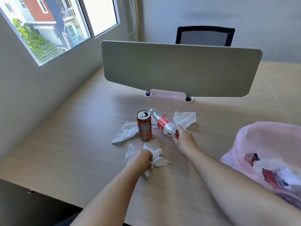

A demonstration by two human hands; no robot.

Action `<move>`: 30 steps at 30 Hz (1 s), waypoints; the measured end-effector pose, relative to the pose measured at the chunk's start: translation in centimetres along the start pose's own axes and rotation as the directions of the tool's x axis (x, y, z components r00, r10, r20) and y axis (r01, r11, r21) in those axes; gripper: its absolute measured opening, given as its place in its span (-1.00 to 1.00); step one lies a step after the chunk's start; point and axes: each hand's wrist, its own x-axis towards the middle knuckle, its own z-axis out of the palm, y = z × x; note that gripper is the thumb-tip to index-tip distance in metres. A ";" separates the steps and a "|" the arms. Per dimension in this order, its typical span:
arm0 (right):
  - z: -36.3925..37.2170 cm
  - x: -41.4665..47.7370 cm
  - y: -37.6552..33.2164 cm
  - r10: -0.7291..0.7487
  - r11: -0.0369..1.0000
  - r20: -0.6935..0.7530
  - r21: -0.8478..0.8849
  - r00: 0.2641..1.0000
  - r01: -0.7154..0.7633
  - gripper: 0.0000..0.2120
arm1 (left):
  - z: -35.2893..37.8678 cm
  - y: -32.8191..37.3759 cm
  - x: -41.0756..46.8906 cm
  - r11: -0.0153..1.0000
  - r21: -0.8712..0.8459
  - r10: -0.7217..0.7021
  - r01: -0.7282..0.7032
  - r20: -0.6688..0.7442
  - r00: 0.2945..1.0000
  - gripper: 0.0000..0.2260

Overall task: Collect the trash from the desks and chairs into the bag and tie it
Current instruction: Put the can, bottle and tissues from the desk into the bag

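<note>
My left hand (141, 158) is closed on a crumpled tissue (155, 156) near the front of the table (68, 144). My right hand (184, 141) is clamped on the cap end of the bottle (166, 126), which lies on its side with its base pointing away from me. The can (144, 124) stands upright between them, its top already opened. One flat tissue (126, 132) lies just left of the can, and another tissue (185, 119) lies behind the bottle, touching my right hand. The bag (267, 144) sits open at my right, with some trash already inside.

I judge the bottle to be empty and very light; its clear wall is thin and will dent, so the stiff neck is the good place to hold. The tissues are soft and weigh almost nothing, so I can bunch several into one fist. The can is smooth and a little slippery. I would take it around the middle and keep it upright, because I cannot tell if liquid remains in it. The bag is thin film and its mouth may fold shut, so one hand may be needed to hold it open.
</note>
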 end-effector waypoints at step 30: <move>-34.7 -21.8 6.0 -0.044 0.983 -0.818 -0.138 0.574 -0.121 -0.89 | -6.9 30.6 -10.2 0.695 -0.094 0.685 -0.713 -0.215 0.696 -0.92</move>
